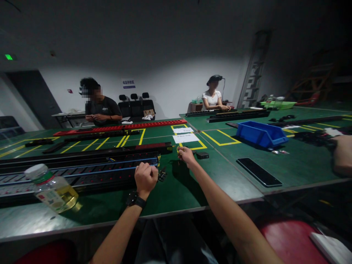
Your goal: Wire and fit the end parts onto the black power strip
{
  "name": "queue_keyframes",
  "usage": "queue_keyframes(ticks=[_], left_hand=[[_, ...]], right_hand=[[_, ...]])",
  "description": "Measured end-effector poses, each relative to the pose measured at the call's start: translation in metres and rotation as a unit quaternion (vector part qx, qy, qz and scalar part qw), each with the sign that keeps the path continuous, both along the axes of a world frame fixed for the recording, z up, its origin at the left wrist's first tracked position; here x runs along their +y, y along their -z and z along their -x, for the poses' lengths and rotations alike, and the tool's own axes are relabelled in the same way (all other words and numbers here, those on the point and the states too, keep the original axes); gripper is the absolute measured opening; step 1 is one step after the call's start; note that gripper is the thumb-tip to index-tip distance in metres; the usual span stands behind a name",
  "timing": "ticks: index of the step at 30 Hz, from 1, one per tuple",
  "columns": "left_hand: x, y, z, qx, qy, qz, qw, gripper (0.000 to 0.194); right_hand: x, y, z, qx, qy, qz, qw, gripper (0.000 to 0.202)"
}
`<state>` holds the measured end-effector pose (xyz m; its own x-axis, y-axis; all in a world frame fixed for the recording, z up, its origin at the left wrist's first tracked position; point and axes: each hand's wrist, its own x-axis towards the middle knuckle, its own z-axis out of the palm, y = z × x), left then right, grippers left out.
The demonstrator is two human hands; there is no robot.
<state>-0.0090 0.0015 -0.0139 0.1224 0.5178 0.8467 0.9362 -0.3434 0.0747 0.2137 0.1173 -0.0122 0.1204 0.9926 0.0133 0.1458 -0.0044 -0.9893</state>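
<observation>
My left hand [146, 177], a black watch [135, 200] on its wrist, is curled closed at the right end of a long black rail [90, 174] with blue strips and small red dots. Whatever its fingers hold is hidden. Just right of it shows a small black part [162, 175]; I cannot tell whether the hand touches it. My right hand [186, 156] is pinched above the green table, close to the end of another long black bar [132, 149]. Something tiny and yellowish seems to be at its fingertips, too small to name. A flat black piece [202, 156] lies beside that hand.
A tilted-looking bottle [52, 189] of yellow liquid stands at left. A phone [258, 171] and a blue bin [261, 134] are on the right. Beyond lie paper sheets [186, 138] and a red rail [123, 127]. Two people sit across; another person's arm [343, 156] shows at right.
</observation>
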Motion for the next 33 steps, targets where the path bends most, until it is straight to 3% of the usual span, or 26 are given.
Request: queue_keyframes(ticks=[3, 6, 21, 33], left_hand=[[0.0, 0.001, 0.0, -0.003, -0.001, 0.005, 1.0, 0.044], [0.0, 0.0, 0.0, -0.001, 0.001, 0.006, 1.0, 0.044], [0.001, 0.0, -0.001, -0.004, -0.003, 0.013, 1.0, 0.043], [-0.001, 0.0, -0.002, -0.006, 0.001, 0.013, 1.0, 0.042]], right_hand=[[0.002, -0.002, 0.002, 0.215, -0.007, 0.037, 0.976, 0.015], [0.002, -0.003, 0.003, 0.287, 0.004, 0.069, 0.955, 0.013], [0.005, 0.0, 0.002, 0.295, 0.015, 0.077, 0.952, 0.021], [0.021, 0.014, 0.001, 0.284, 0.111, -0.017, 0.952, 0.025]])
